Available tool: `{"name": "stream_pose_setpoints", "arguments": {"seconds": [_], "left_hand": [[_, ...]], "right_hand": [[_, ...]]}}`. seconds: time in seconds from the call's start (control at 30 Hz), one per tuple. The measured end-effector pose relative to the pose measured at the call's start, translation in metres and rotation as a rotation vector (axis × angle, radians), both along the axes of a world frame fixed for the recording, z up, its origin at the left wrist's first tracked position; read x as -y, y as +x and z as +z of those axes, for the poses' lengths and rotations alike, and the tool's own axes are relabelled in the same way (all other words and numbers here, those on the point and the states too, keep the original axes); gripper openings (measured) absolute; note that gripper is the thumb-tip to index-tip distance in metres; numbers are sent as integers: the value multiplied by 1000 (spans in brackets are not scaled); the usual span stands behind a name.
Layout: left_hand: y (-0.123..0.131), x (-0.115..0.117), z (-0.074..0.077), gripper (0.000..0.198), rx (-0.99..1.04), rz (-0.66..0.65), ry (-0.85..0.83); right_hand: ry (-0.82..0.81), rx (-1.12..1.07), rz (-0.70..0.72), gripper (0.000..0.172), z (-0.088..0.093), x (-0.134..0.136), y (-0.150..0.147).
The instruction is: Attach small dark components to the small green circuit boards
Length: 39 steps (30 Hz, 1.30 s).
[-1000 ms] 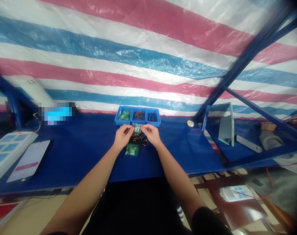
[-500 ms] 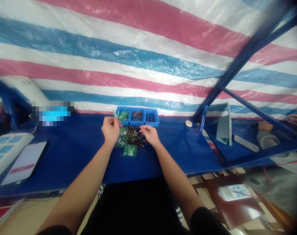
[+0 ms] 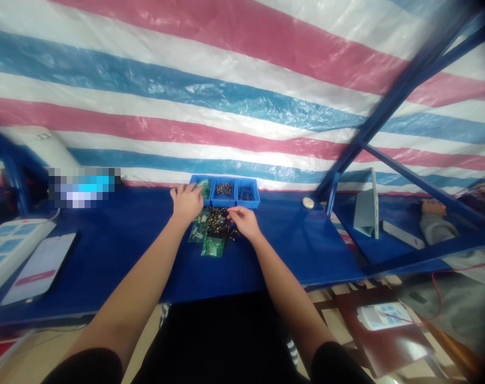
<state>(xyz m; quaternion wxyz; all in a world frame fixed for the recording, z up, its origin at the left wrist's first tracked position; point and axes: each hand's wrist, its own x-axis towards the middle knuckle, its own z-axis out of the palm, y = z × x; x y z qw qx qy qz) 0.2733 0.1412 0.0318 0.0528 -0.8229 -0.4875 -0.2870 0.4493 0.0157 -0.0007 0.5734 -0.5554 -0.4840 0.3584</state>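
Two bare hands that a second earlier had met over the loose heap of small brass-and-black metal parts [image 3: 220,220], holding a small green circuit board between them, were now apart. The left hand [image 3: 187,201] had carried that board up and away to eleven o'clock of the heap and lay over the near left corner of the blue plastic three-compartment tray [image 3: 226,203], at the left compartment with green boards [image 3: 205,186] in it. Its fingers were bent forward over the rim and hidden behind the back of the hand, so I could not tell whether they had let the board go or kept hold of it; the board itself no longer showed. The right hand [image 3: 244,221] had stayed at four o'clock of the heap, low over the blue table top [image 3: 126,240], its thumb and forefinger drawn close at the edge of the parts; whether a part sat between them was too small to tell. Judging by this, the carried board was at or in the left compartment, out of the working spot. A flat green circuit board [image 3: 212,246] lay at six o'clock of the heap, and a clear-bagged green board [image 3: 198,229] at eight o'clock, both untouched.
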Motion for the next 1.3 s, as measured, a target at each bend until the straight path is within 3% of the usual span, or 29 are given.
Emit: {"name": "stream_pose_setpoints", "arguments": {"seconds": [0.13, 0.27, 0.43, 0.57, 0.63, 0.73, 0.87, 1.1, 1.2, 1.3], "left_hand": [[1, 19, 0, 31, 51, -66, -27], [2, 43, -7, 27, 37, -185, -69], [-1, 54, -7, 21, 155, -117, 74], [-6, 63, -13, 27, 112, -141, -53], [-5, 74, -23, 30, 60, -84, -97], [2, 90, -40, 52, 54, 62, -146], [17, 96, -49, 58, 48, 109, -237], [30, 97, -43, 48, 90, 137, -286], [32, 98, -31, 47, 198, 198, -233], [27, 85, -18, 36, 302, 162, -152]], "right_hand": [[16, 176, -12, 22, -6, 0, 3], [68, 542, -110, 19, -15, -2, 12], [32, 755, -93, 25, -22, -4, 21], [50, 832, -62, 26, -24, -5, 19], [39, 841, -53, 24, -24, -5, 19], [32, 839, -27, 19, -23, -6, 20], [39, 856, -22, 18, -22, -5, 19], [8, 872, -27, 16, -21, -5, 16], [33, 869, -15, 14, -21, -5, 17], [50, 867, -16, 12, -22, -5, 18]]}}
